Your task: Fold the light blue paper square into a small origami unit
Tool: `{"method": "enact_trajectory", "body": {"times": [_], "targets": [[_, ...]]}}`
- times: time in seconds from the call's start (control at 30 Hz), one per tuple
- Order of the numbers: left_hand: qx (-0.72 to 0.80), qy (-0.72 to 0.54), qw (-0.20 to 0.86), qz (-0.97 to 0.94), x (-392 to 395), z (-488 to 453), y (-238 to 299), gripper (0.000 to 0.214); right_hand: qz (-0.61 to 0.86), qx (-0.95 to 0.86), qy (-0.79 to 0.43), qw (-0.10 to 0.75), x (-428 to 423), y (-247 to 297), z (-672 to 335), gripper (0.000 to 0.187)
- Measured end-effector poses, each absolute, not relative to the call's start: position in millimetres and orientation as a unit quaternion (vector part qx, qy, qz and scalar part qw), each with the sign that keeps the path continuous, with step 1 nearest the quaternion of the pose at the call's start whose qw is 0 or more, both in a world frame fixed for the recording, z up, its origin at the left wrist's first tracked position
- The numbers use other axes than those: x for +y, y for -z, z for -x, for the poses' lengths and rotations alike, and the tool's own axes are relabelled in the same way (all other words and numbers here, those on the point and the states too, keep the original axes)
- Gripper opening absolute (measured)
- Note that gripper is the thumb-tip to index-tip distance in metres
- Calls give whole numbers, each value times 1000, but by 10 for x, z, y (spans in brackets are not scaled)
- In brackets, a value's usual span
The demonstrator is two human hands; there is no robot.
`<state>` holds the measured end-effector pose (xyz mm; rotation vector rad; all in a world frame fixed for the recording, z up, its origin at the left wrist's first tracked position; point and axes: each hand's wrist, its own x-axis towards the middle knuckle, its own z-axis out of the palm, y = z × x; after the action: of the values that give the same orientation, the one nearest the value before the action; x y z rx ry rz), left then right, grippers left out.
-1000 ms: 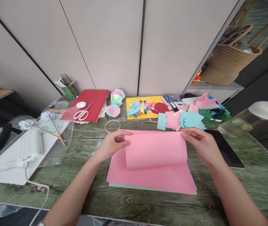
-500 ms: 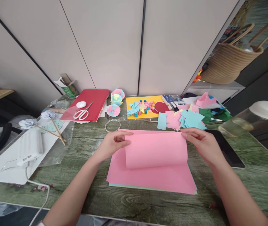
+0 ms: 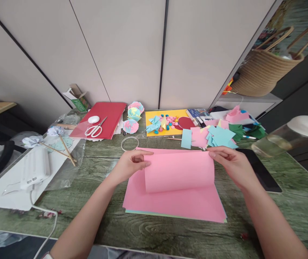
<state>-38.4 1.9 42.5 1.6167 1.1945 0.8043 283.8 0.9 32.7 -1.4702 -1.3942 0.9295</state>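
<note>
A pink sheet of paper is bent over on itself, its near side curved in a soft roll. My left hand pinches its upper left corner between thumb and fingers. At the upper right corner, my right hand pinches the same sheet. Beneath it lies a stack of coloured paper, pink on top with blue and green edges showing. A clear ring of tape lies just beyond my left hand. Beyond my right hand are cut blue paper pieces.
White scissors rest on a red folder. Paper flowers stand by a yellow sheet bearing small coloured pieces. A black tablet and a lidded jar are at right. A white power bank with a cable lies left.
Almost nothing differs. Both hands keep their pinch on the pink sheet, and its rolled right side sits very slightly further in.
</note>
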Motion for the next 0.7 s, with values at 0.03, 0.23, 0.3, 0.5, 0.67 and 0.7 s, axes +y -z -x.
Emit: {"method": "enact_trajectory", "body": {"times": [0.03, 0.23, 0.3, 0.5, 0.67, 0.7], "targets": [[486, -329, 470, -659, 20, 384, -428, 34, 591, -561, -376, 441, 9, -325, -2839, 23], [487, -327, 478, -654, 23, 387, -440, 36, 594, -557, -379, 440, 12, -323, -2842, 22], [487, -327, 483, -650, 22, 385, -442, 36, 596, -555, -380, 439, 14, -320, -2849, 22], [491, -320, 479, -654, 22, 383, -443, 39, 595, -562, -378, 434, 20, -310, -2871, 24], [496, -316, 475, -654, 27, 392, -432, 37, 593, -559, -386, 432, 14, -311, -2875, 24], [497, -316, 475, -654, 28, 393, -428, 37, 593, -558, -388, 431, 14, -310, -2873, 24]]}}
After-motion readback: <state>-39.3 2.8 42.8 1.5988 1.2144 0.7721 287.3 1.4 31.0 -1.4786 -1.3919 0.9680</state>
